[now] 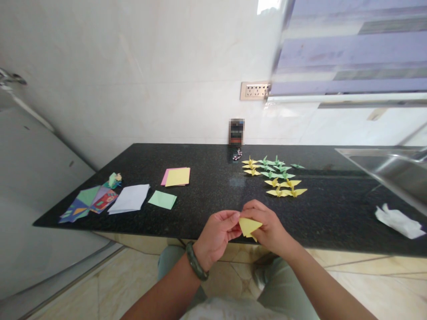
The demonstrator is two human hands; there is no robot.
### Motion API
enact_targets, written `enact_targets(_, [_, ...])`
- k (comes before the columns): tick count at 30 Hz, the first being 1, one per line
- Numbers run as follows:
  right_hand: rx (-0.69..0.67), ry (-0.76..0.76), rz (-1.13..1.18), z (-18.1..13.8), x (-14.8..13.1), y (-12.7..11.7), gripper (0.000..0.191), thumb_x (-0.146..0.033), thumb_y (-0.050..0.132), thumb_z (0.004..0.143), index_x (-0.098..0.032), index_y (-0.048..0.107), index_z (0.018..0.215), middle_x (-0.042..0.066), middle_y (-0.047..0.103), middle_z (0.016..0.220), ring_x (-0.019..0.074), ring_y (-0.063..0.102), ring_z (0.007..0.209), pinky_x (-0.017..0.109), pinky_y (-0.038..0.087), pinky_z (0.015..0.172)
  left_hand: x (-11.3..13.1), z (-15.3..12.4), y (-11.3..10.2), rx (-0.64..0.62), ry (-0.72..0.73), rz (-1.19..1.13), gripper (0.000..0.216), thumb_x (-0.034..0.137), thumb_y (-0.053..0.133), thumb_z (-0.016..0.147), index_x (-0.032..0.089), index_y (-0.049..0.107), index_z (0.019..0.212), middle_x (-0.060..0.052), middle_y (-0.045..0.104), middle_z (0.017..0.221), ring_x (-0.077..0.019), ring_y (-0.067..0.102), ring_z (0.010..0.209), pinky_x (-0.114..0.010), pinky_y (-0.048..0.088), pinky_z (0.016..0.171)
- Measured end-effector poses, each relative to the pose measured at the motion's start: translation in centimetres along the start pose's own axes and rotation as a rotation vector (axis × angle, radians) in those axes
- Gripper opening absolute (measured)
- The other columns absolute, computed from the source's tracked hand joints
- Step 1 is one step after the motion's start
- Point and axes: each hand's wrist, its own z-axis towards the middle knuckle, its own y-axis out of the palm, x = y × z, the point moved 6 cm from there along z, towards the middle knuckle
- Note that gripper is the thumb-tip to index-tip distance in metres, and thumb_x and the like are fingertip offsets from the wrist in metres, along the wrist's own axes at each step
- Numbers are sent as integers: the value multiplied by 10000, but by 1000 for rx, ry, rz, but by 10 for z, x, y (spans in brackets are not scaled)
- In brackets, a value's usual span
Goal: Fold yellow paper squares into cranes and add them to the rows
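Note:
A folded piece of yellow origami paper (249,226) is held over the front edge of the dark countertop. My right hand (267,224) has its fingers closed round the paper's right side and top. My left hand (220,233), with a green bangle on the wrist, pinches the paper's upper left corner between thumb and fingers. Beyond my hands stand several yellow paper cranes (279,192) and several green paper cranes (267,168) in rows.
Yellow and pink paper squares (178,177), green sheets (163,200), a white paper stack (129,198) and colourful packaging (88,202) lie to the left. A phone (236,132) leans on the wall. A crumpled tissue (398,221) and a metal sink (393,166) are at right.

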Motion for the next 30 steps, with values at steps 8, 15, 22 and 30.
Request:
enact_targets(8, [-97, 15, -61, 4, -6, 3, 312, 60, 453, 638, -180, 571, 796, 44, 532, 832, 144, 522, 782, 234, 417, 656, -5, 2, -7, 52, -103, 15, 289, 298, 761, 572, 103, 599, 709, -29, 626, 618, -104, 574, 545, -225, 422, 564])
enact_targets(15, [-70, 91, -88, 9, -3, -4, 231, 11, 501, 635, -176, 537, 765, 7, 526, 749, 116, 491, 676, 210, 374, 583, -16, -1, -9, -102, -223, 42, 293, 352, 683, 685, 70, 633, 749, -82, 656, 637, -120, 608, 551, -214, 451, 535])
enact_targets(22, [7, 496, 411, 6, 21, 3, 150, -151, 587, 658, -174, 529, 794, -44, 512, 637, 72, 454, 513, 179, 354, 458, -14, 0, -11, -50, -135, -56, 237, 305, 689, 691, 78, 634, 726, -61, 650, 622, -93, 578, 509, -189, 447, 493])
enact_targets(30, [318, 702, 772, -24, 30, 19, 392, -521, 615, 683, -155, 570, 816, -21, 533, 595, 74, 449, 446, 205, 410, 413, -9, 5, -16, 96, 65, -150, 238, 308, 681, 698, 91, 654, 793, -58, 658, 693, -93, 584, 600, -193, 454, 574])
